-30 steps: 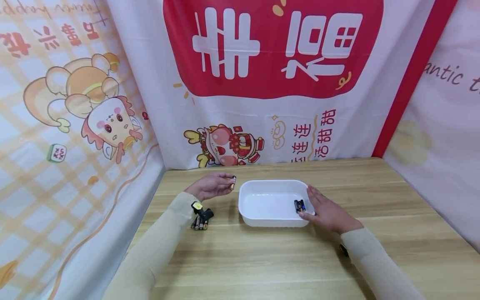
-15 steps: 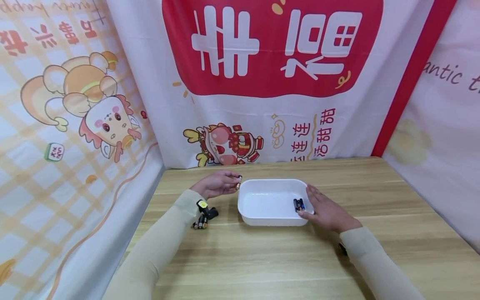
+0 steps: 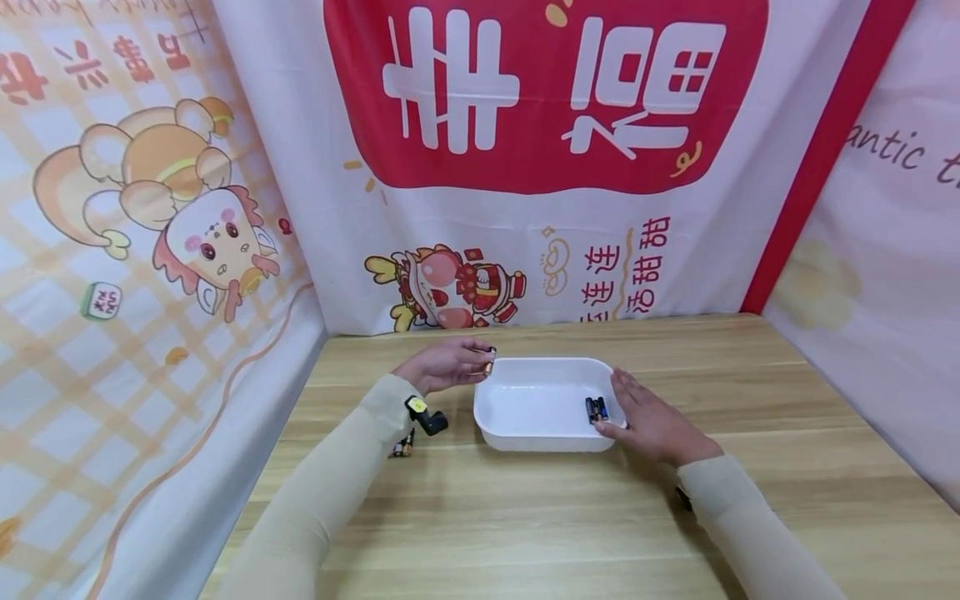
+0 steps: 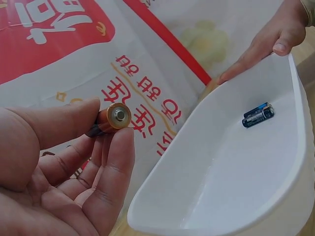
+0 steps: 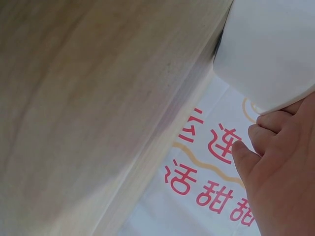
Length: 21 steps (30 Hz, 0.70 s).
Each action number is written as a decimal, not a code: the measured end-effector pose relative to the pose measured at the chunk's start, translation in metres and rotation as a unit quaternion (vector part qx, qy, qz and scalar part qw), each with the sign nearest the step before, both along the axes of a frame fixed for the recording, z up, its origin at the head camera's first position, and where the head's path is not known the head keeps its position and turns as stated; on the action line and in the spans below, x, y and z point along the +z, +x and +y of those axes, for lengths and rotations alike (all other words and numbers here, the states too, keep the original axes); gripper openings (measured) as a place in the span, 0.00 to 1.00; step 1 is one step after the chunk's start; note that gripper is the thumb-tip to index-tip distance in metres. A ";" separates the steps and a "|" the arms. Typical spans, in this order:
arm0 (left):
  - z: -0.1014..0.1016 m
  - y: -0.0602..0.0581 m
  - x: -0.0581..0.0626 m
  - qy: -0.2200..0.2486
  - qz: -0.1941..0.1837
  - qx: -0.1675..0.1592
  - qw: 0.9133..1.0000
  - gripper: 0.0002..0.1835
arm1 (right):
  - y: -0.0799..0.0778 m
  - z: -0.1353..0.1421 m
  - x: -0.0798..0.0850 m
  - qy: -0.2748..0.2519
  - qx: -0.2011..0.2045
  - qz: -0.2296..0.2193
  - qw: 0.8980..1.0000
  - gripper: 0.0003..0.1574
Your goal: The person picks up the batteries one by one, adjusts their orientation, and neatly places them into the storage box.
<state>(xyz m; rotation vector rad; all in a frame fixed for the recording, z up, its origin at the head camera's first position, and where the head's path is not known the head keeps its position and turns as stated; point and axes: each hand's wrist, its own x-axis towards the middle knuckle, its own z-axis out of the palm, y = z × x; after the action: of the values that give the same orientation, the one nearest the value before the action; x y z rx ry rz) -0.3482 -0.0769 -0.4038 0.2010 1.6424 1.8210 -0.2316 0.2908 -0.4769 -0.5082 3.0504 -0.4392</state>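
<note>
My left hand (image 3: 448, 365) pinches a battery (image 4: 114, 116) between thumb and fingertips, its copper-coloured end with the metal nub facing the left wrist camera. It is up at the left end of a white plastic basin (image 3: 540, 444), by the far-left corner of the rim. Several dark batteries (image 3: 597, 410) lie together inside the basin near its right end. At that end my right hand (image 3: 656, 421) holds the basin, its thumb over the rim and its fingers along the outer wall. More batteries (image 3: 403, 444) lie on the table, partly hidden behind the left sleeve.
The basin stands on a wood-grain table (image 3: 540, 525). Printed cloth (image 3: 547, 175) hangs along the table's back edge and on both sides. A black wrist camera mount (image 3: 429, 419) sticks out from the left cuff.
My left hand has moved right with the battery, from beside the basin to its left rim. The right hand stays on the basin. The left forearm now covers more of the batteries on the table.
</note>
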 end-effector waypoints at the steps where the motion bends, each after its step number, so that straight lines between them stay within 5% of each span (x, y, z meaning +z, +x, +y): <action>1: 0.001 0.000 0.000 -0.002 0.001 -0.002 1.000 0.20 | 0.000 0.000 0.000 0.000 0.000 0.000 1.000 0.62; 11: 0.017 -0.005 -0.003 -0.001 -0.006 -0.018 1.000 0.24 | -0.004 0.000 -0.003 0.006 -0.005 0.002 1.000 0.63; 21: 0.039 -0.009 -0.008 -0.010 -0.003 -0.023 1.000 0.17 | -0.005 0.000 -0.002 0.006 0.002 0.004 1.000 0.62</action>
<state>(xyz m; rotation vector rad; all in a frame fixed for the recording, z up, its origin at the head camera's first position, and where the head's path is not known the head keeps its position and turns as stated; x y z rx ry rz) -0.3570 -0.0382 -0.4120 0.2233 1.6388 1.7686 -0.2362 0.2908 -0.4794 -0.5168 3.0566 -0.4200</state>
